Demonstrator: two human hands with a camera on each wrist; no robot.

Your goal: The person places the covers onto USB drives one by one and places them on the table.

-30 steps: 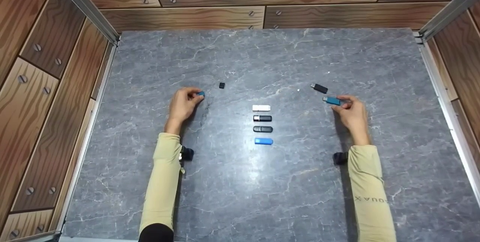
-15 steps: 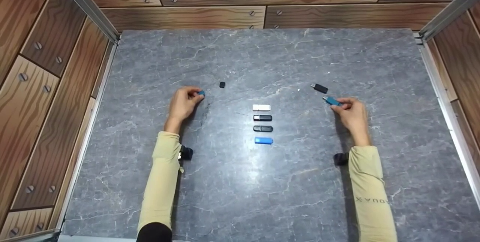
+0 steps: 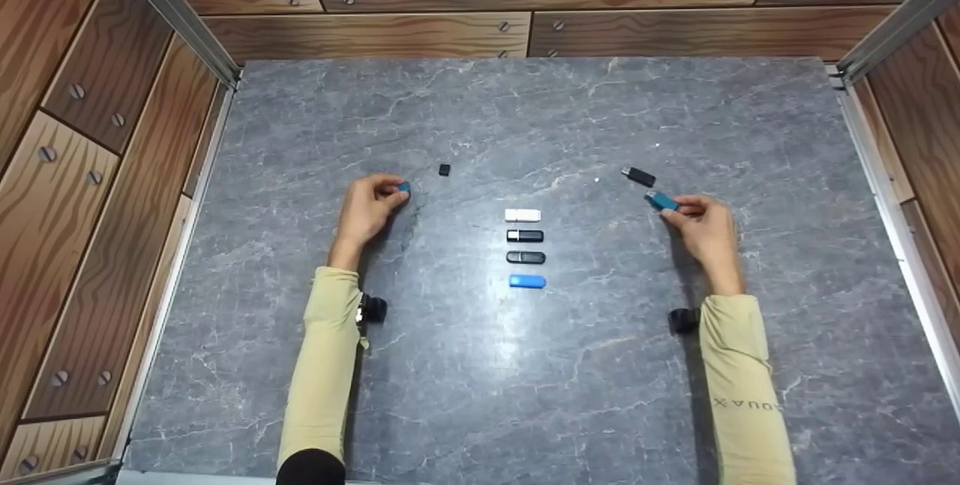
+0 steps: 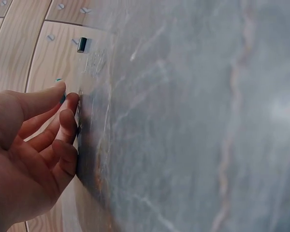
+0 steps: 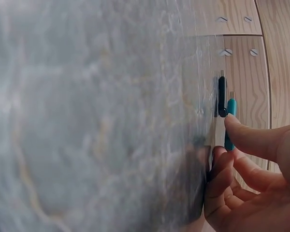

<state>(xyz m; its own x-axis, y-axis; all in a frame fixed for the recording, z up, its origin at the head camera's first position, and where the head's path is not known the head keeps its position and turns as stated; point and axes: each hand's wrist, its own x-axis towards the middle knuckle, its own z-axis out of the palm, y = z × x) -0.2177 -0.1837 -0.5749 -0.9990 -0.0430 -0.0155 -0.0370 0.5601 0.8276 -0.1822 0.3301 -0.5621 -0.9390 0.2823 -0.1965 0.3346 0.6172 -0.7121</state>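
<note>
A teal USB stick (image 3: 666,201) is held by the right hand (image 3: 705,230), its rear end pinched between thumb and forefinger, with the remaining fingers bent loosely beneath. Its bare metal connector is pointed toward the upper left. Compared with one second ago, the stick has been turned: it was then held almost level across the view, and it is now slanted, with the connector end swung farther from the person. It is placed just beside an uncapped black USB stick (image 3: 640,176), which lies unmoved on the grey marbled tabletop (image 3: 450,395).

A small teal cap (image 3: 404,188) is pinched between the thumb and forefinger of the left hand (image 3: 367,207), whose position is almost unchanged; in the left wrist view the cap is mostly hidden by the thumb. Near it, a black cap (image 3: 445,170) is left lying where it was.

Between the hands, an unchanged column is formed by a white USB stick (image 3: 523,215), a black-and-silver USB stick (image 3: 534,236), a dark USB stick (image 3: 526,257) and a blue USB stick (image 3: 527,281).
</note>
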